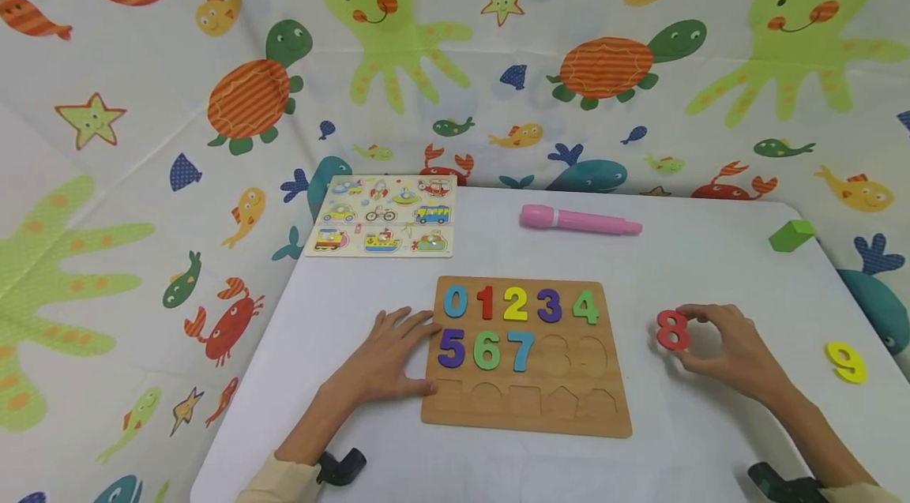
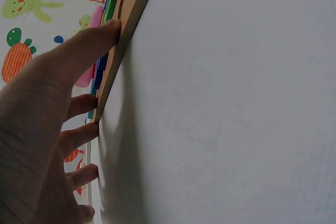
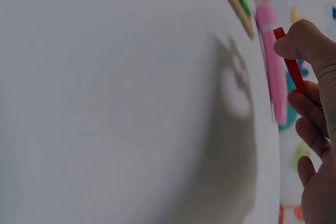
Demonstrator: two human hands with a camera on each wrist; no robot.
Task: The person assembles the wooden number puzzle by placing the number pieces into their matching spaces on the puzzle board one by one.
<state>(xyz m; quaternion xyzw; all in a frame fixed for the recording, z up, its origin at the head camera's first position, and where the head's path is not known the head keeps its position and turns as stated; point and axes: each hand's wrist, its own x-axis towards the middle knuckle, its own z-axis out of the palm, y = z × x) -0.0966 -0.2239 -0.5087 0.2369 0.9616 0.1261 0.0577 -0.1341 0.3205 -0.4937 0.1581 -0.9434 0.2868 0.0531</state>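
A wooden number puzzle board [image 1: 526, 426] lies on the white table, with pieces 0 to 7 seated in its top and middle rows. My left hand [image 1: 377, 361] touches the board's left edge, fingers spread and thumb at the lower left side. To the right of the board, my right hand [image 1: 735, 353] pinches a red number 8 piece [image 1: 672, 330] between thumb and fingers. In the right wrist view the 8 [image 3: 295, 72] appears edge-on, held above the table. The recesses right of the 7 and along the bottom row hold no pieces.
A yellow number 9 piece [image 1: 846, 363] lies beyond my right hand, near the table's right edge. Farther back are a green block [image 1: 791, 235], a pink marker [image 1: 581, 220] and a vehicle picture board [image 1: 381, 216]. A sea-animal cloth [image 1: 483, 45] hangs behind.
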